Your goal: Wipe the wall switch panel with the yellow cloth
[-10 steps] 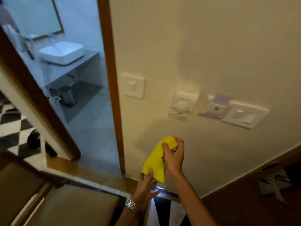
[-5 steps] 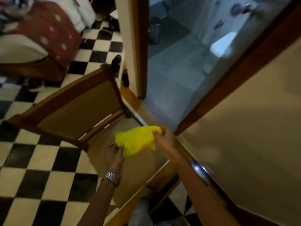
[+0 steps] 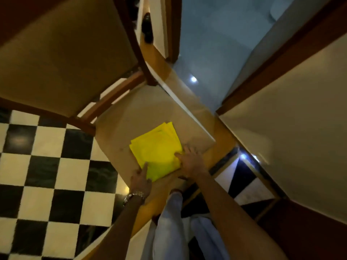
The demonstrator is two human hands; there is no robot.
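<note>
both flat open hands, left hand (image 3: 140, 177) and right hand (image 3: 191, 160), press the folded yellow cloth (image 3: 157, 149).

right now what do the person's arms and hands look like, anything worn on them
Both forearms are bare, with no sleeves in view and no gloves. The left hand has a shiny silver metal link wristwatch around its wrist. The right hand and its wrist carry nothing that shows; no rings can be made out on either hand.
</note>
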